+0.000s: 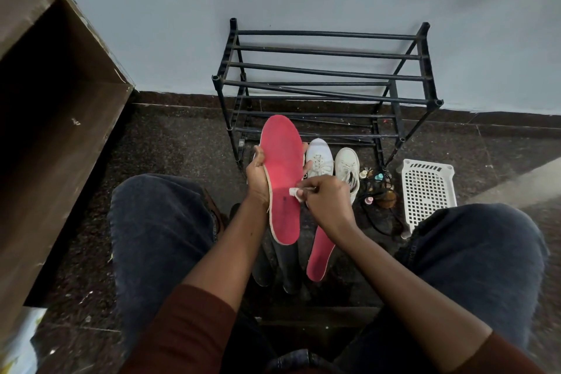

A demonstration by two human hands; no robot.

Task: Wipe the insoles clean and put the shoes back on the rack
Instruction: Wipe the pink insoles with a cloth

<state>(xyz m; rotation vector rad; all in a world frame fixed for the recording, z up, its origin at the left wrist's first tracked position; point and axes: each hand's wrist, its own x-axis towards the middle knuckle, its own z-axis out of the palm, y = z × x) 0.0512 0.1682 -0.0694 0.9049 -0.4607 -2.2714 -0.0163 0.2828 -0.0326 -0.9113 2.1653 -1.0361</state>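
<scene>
- As I judge it, the task is in its wiping stage. Nothing is back on the rack (328, 51), which stands bare against the wall at 12 o'clock from the person's knees.
- The held insole (282, 167) stands on end between the knees, its red face towards the camera. A dark mark shows on its lower half, so it looks not yet clean.
- A second insole (320, 255) lies on the floor at about 5 o'clock from the held one. I cannot tell whether it has been wiped.
- The two white shoes (332, 161) sit side by side on the floor just in front of the rack, at 2 o'clock from the held insole. What is left is finishing the insoles, refitting them and racking the shoes.
- The left hand (258, 174) wraps the held insole from behind at mid-length, with the thumb on its 9 o'clock edge and fingertips showing at the 3 o'clock edge.
- The right hand (326, 200) is closed narrowly, its fingertips pinching a small white wipe (296, 193) and pressing it onto the red face at 3 o'clock from the mark.
- A white basket (426, 191) lies at 3 o'clock from the shoes.
</scene>
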